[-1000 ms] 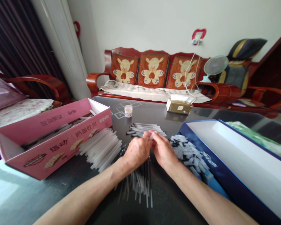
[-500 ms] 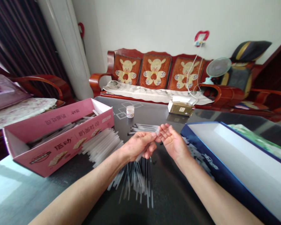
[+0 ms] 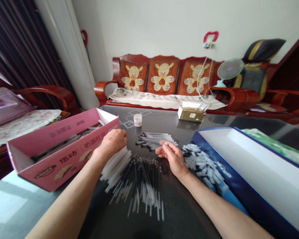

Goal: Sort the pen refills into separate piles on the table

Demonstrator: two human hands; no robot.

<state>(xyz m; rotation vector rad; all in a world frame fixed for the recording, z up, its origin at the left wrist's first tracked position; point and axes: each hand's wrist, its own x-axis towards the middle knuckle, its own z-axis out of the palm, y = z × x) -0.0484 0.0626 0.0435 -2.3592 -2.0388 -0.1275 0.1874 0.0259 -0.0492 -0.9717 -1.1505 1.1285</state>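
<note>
My left hand (image 3: 115,141) is closed above the far end of a heap of translucent white pen barrels (image 3: 117,164), against the front of the pink box. Its fingertips are hidden, so whatever it grips does not show. To the right, my right hand (image 3: 173,157) has its thumb and fingers drawn together; I cannot make out what is between them. It is beside a pile of small clear pen caps (image 3: 205,164). Between my forearms lies a fan of pen refills (image 3: 144,182), dark at the tip half. Just beyond my right hand are several pens with black ends (image 3: 151,139).
A pink box (image 3: 62,156) holding more thin sticks stands on the left. On the right is a blue box (image 3: 254,159) with a white inside. A small white jar (image 3: 138,120) and a tissue box (image 3: 191,113) stand farther back on the dark table, before a wooden sofa (image 3: 164,103).
My hands have moved apart. The left went left to the barrels, and the right dropped slightly toward me, its fingers drawing in. The barrel earlier in my left hand is out of sight.
</note>
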